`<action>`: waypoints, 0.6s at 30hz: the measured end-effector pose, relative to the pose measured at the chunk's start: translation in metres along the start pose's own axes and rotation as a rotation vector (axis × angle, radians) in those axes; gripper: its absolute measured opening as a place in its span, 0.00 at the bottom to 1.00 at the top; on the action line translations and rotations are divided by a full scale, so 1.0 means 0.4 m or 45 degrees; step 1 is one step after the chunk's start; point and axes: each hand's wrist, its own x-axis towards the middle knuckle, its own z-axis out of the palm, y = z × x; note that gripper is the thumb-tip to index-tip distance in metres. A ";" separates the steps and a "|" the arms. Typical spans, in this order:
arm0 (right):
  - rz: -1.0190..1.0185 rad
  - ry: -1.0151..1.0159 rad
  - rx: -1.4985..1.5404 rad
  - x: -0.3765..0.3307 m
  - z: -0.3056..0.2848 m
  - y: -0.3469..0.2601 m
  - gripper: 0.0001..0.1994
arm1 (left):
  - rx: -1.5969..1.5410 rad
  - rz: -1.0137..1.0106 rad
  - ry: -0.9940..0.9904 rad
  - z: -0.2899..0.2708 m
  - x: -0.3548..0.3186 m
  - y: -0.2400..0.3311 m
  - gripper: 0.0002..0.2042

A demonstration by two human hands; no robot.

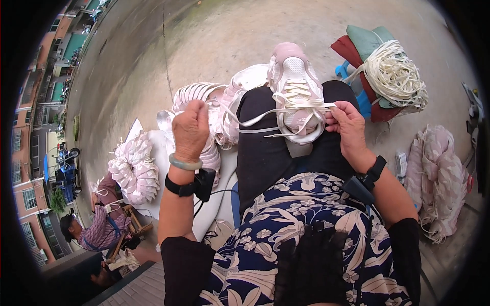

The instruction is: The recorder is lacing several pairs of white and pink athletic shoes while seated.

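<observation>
A pink and white sneaker (295, 69) rests upright between my knees, its toe pointing away from me. Cream shoelace (298, 93) runs through its eyelets, and loose lengths cross over the tongue. My right hand (349, 130) is beside the shoe's collar, thumb and fingers pinched on a shoelace end at its right side. Left of the shoe, my raised left hand (191, 131) is closed. A long slack strand of lace curves from the shoe over my left thigh toward its fingers, which seem to grip the far end.
Pink and white shoe uppers (135, 168) lie stacked in curved rows at my left. A blue stool (363, 97) at the right bears cloth and a bundle of cream laces (395, 74). More uppers (439, 178) stand on the right. Another person (102, 227) sits at the far left.
</observation>
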 end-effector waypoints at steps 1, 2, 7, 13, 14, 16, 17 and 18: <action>0.026 -0.009 -0.037 0.000 -0.001 -0.001 0.06 | 0.189 0.068 0.133 -0.004 0.003 -0.008 0.04; 0.051 -0.018 -0.074 -0.002 0.004 -0.002 0.06 | 0.195 0.055 0.143 0.002 0.002 -0.025 0.04; -0.002 -0.101 -0.341 -0.032 0.006 -0.029 0.08 | 0.488 -0.041 -0.122 0.085 -0.084 -0.077 0.04; -0.202 -0.496 -0.677 -0.062 0.098 -0.053 0.07 | 0.494 -0.039 -0.492 0.144 -0.137 -0.088 0.05; -0.193 -0.553 -0.698 -0.064 0.112 -0.055 0.07 | 0.486 -0.036 -0.533 0.144 -0.134 -0.085 0.05; -0.093 -0.664 -0.837 -0.052 0.134 -0.065 0.08 | 0.453 0.035 -0.371 0.148 -0.129 -0.089 0.06; -0.051 -0.696 -0.919 -0.050 0.152 -0.064 0.08 | 0.431 0.115 -0.212 0.149 -0.125 -0.090 0.07; -0.009 -0.727 -1.003 -0.045 0.164 -0.063 0.09 | 0.422 0.102 -0.207 0.153 -0.121 -0.087 0.07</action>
